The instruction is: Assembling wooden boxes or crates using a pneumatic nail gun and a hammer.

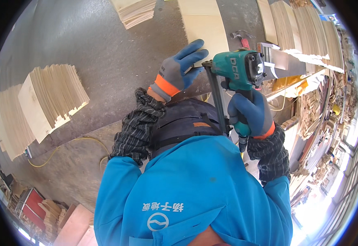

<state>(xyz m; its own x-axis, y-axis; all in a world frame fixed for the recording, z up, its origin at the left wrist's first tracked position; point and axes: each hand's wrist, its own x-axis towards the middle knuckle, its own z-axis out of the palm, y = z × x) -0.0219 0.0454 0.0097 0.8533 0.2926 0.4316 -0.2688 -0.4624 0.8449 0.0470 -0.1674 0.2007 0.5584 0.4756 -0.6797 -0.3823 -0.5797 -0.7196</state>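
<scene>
My right hand (252,112), in a blue and grey glove with an orange cuff, is wrapped round the handle of a green and black nail gun (229,67). Its long dark magazine points down toward my body, and the nose is at the near end of a pale wood panel (203,28). Beside that nose is my left hand (179,67), gloved the same way. Its fingers are stretched out and apart at the panel's near left edge, close to the nail gun. Whether the left fingertips press on the panel is hard to see.
Stacks of thin wood sheets stand at left (58,94), far middle (136,12) and far right (298,28) on the grey table (105,45). A hammer (243,39) with a red handle lies right of the panel. A yellow hose (56,153) runs at lower left.
</scene>
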